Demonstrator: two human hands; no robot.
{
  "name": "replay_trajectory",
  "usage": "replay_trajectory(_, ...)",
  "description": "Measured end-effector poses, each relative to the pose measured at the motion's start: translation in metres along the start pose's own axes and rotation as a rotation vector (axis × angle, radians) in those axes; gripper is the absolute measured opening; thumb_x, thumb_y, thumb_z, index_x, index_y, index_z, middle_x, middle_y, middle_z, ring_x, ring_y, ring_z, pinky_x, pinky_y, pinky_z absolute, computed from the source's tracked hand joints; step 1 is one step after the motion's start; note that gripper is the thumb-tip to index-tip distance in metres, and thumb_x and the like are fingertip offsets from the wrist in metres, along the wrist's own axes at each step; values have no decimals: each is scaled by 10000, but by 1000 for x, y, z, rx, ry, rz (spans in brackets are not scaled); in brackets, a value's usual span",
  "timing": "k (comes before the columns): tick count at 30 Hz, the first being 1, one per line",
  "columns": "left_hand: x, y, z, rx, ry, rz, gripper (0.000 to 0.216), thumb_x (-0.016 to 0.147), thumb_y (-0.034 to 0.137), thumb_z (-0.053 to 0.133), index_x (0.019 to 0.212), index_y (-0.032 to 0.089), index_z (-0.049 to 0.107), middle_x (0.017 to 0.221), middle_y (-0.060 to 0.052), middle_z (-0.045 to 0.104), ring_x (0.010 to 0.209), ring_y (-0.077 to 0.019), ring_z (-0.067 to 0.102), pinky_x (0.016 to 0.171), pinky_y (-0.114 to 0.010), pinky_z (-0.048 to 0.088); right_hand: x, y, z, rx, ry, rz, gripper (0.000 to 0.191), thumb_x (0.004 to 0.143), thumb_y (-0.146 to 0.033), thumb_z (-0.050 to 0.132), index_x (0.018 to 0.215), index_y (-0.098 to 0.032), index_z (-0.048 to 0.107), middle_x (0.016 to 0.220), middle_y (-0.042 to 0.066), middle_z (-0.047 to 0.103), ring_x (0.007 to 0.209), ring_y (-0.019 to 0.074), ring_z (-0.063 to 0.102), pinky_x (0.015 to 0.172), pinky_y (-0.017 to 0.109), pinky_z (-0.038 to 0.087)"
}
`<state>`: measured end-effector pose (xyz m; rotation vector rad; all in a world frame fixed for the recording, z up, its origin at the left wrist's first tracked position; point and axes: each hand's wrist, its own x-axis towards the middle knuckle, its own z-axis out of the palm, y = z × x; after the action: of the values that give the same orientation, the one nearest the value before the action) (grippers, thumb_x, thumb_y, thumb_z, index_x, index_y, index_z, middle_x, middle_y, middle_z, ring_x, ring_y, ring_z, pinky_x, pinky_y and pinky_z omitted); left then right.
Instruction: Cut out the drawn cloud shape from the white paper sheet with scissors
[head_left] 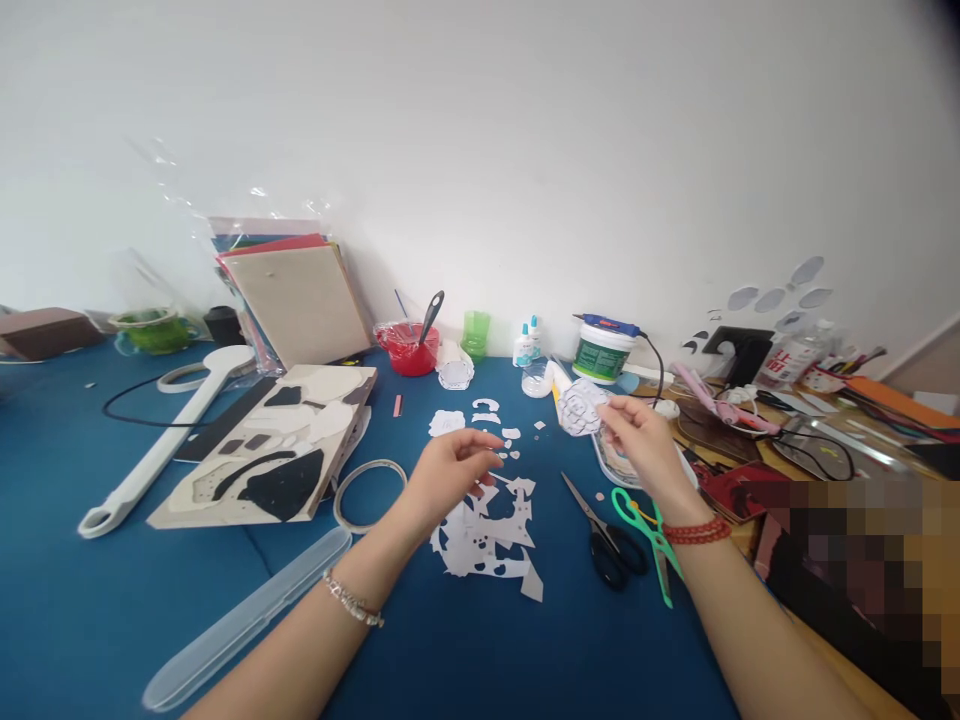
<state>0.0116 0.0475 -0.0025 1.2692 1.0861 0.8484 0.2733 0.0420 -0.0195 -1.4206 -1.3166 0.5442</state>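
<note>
My right hand (641, 440) is closed in a pinch on a white paper cut-out (581, 407) with printed lines, held just above the blue table. Over a heap of white paper scraps (487, 535), my left hand (454, 470) has its fingers curled together; whether they hold a small scrap I cannot make out. Small cut paper pieces (480, 415) lie beyond the left hand. Black scissors (604, 535) and green scissors (645, 530) lie side by side under my right forearm.
A board with felt shapes (270, 450), a tape ring (367, 495), a clear plastic case (247, 620) and a long white tool (165, 440) lie at left. Along the wall stand a red bowl (409, 345), green cup (475, 333), glue bottles (525, 345), white tub (602, 352). Clutter fills the right edge.
</note>
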Motion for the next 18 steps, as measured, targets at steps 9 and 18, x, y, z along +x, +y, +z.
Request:
replay_trajectory(9, 13, 0, -26, -29, 191, 49, 215, 728, 275, 653, 906, 157, 680, 821, -47, 672, 605, -110, 591, 491, -193, 472, 10, 17, 14, -257, -430, 7, 287, 886, -382, 660, 764, -129, 603, 645, -29, 545, 528, 97, 491, 533, 224, 421)
replay_trajectory(18, 6, -3, -12, 139, 80, 128, 328, 733, 365, 666, 995, 168, 681, 831, -55, 678, 656, -162, 608, 494, -230, 469, -7, 4, 20, -322, -329, -178, 186, 915, -317, 528, 833, -187, 634, 712, 17, 604, 640, 175, 531, 595, 287, 404)
